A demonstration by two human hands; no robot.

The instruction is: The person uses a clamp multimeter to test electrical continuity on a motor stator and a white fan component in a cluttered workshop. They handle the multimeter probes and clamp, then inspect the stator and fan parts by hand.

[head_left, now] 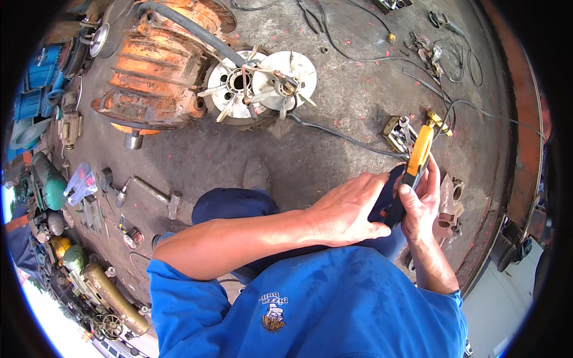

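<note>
A yellow-and-black clamp meter [419, 152] stands nearly edge-on to me above my right thigh. My right hand [421, 206] is wrapped round its body, thumb on the near side and fingers behind. My left hand [349, 209] is held close beside the meter's lower part, with thumb and fingers apart. Whether its fingertips touch the meter I cannot tell, and nothing shows in its grip. The meter's face is turned toward my left hand and barely visible.
A rusty orange ribbed motor [149, 71] lies at the far left, beside white discs [283, 80] with a thick cable [191, 30]. A hammer [158, 194] lies at left. Near my right hand are an open metal box [397, 134] and a grey metal casting [452, 200]. Cables cross the floor.
</note>
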